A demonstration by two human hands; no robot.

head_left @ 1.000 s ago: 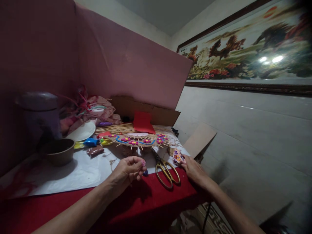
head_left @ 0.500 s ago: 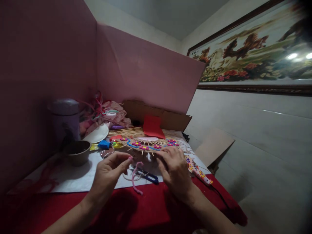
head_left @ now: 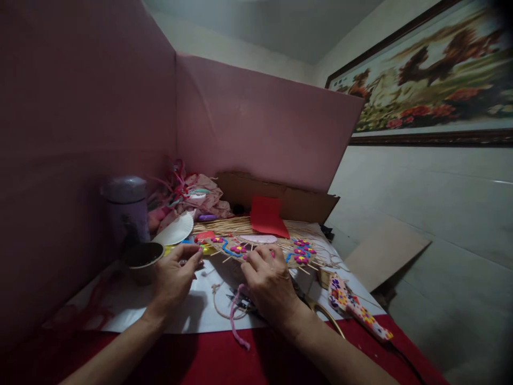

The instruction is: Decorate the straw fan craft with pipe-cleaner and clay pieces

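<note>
A fan-shaped stick craft [head_left: 236,249] with a blue line and pink flowers lies on white paper [head_left: 136,313]. My right hand [head_left: 270,283] rests over its front edge, fingers bent, fingertips pressing and gripping the sticks. My left hand [head_left: 174,278] is curled in a pinch at the craft's left end; what it pinches is too small to make out. A pink yarn strand [head_left: 237,323] trails from under my right hand onto the red cloth [head_left: 208,358]. Gold scissor handles [head_left: 325,314] peek out beside my right wrist.
A brown bowl [head_left: 142,260], a purple jar [head_left: 126,211] and a paper plate [head_left: 176,230] stand at the left. Red paper [head_left: 267,216] leans on cardboard [head_left: 288,197] behind. A flower-painted strip [head_left: 355,306] lies at the right. Pink boards wall in the table.
Both hands moved forward onto the stick craft. My right hand left the table's right edge and now covers the scissors area. The view swung left and down.
</note>
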